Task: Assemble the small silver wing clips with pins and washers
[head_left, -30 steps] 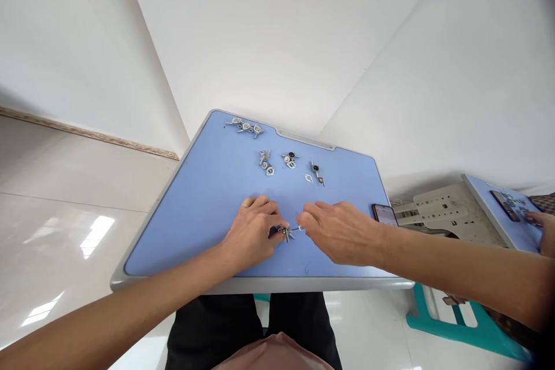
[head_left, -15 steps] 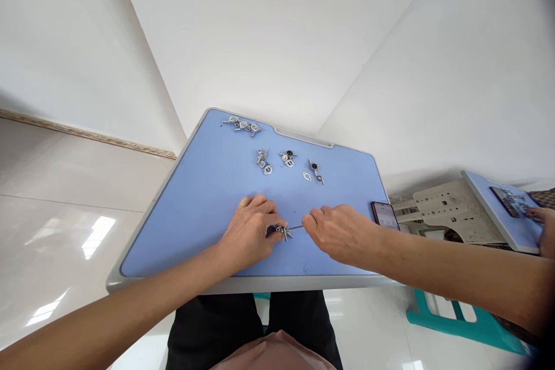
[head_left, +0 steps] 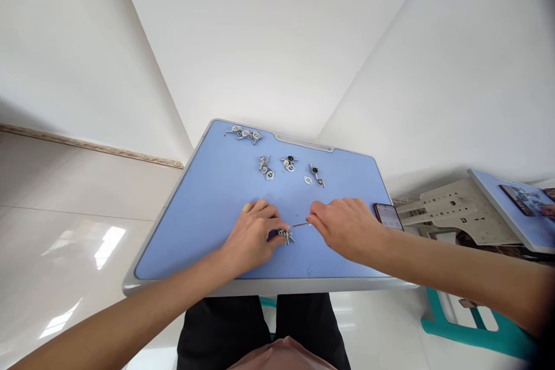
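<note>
Near the front of the blue table [head_left: 191, 231], my left hand [head_left: 255, 231] pinches a small metal fitting with short prongs [head_left: 286, 235]. My right hand [head_left: 340, 222] is closed around a thin screwdriver-like tool, its handle hidden in the fist. The slim shaft [head_left: 300, 225] points left toward the fitting, with its tip a little apart from it. Farther back lie small groups of metal parts: one cluster [head_left: 265, 167] at the middle, another with a black round piece [head_left: 289, 163], and a third [head_left: 317, 174] beside a flat oval plate [head_left: 307, 180].
More metal fittings [head_left: 245, 133] lie at the far left corner of the table. A phone [head_left: 388, 215] rests at the right edge. White walls stand behind. To the right are a second blue table [head_left: 511, 208] with another person's hand, and a teal stool [head_left: 481, 329].
My right hand has drawn slightly right, and the tool's tip has come away from the fitting. The left hand keeps its pinch. The whole view has shifted a little.
</note>
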Motion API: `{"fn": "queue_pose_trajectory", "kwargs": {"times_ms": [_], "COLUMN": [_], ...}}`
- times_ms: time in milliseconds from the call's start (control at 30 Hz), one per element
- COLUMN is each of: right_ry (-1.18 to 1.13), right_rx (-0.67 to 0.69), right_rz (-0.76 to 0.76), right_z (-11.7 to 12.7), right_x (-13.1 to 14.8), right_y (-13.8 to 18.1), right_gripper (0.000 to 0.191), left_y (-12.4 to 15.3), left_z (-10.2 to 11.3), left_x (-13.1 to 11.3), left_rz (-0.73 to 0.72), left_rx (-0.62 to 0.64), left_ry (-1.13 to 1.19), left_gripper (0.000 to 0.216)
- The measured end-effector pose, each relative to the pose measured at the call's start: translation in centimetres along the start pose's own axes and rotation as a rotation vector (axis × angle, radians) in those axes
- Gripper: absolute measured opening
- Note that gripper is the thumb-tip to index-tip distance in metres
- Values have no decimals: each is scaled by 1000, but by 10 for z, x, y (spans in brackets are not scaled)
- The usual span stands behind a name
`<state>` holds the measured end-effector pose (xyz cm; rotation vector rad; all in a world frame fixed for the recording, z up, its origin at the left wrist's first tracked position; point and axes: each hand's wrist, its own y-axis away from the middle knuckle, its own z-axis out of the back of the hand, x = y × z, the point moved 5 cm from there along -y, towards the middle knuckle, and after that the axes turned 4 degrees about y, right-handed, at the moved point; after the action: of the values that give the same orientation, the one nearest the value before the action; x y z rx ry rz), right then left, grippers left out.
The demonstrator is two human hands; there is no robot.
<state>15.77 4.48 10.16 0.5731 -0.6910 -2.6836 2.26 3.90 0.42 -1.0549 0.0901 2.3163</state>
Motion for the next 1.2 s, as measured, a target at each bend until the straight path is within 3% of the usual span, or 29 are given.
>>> {"fn": "queue_pose_trajectory", "kwargs": {"times_ms": [100,233,433,600,733,833,933,1000,1100,1200], "right_ry": [-136,-466,-1084,-1437,-1523,-1544,-1543,-1541,-1548,-1569], "right_rx": [-76,-107,-181,-270,-295,-295,-310,-326,-334,-328], "right_rz": [-64,-84,-42,-69,-52,-48,-42,-45,-68,-86], "right_z": [-7,-41,-103,-133,-142,-141,-137,-136,-140,-146], "right_x": [-16,-31,-29,-26,-25,-24,-24,-25,-28,-31], "right_y": [9,20,26,25,23,23,26,28,31,30], "right_gripper": [31,28,30,37,37,37,38,39,38,38], "left_y": [2,2,13,41,47,30,8,-2,-8,-1], "left_z": [1,2,0,-2,8,21,22,18,10,3], "left_x": [1,3,-3,-9,-11,-19,-28,-30,-27,-19], "left_rz": [-5,14,18,108,76,-121,-357,-421,-379,-212], "left_rx": [20,50,20,51,73,80,240,342,375,276], "left_ry": [7,-14,-128,-124,-105,-156,-198,-213,-252,-330], "left_gripper": [17,30,37,51,41,43,55,54,42,27]}}
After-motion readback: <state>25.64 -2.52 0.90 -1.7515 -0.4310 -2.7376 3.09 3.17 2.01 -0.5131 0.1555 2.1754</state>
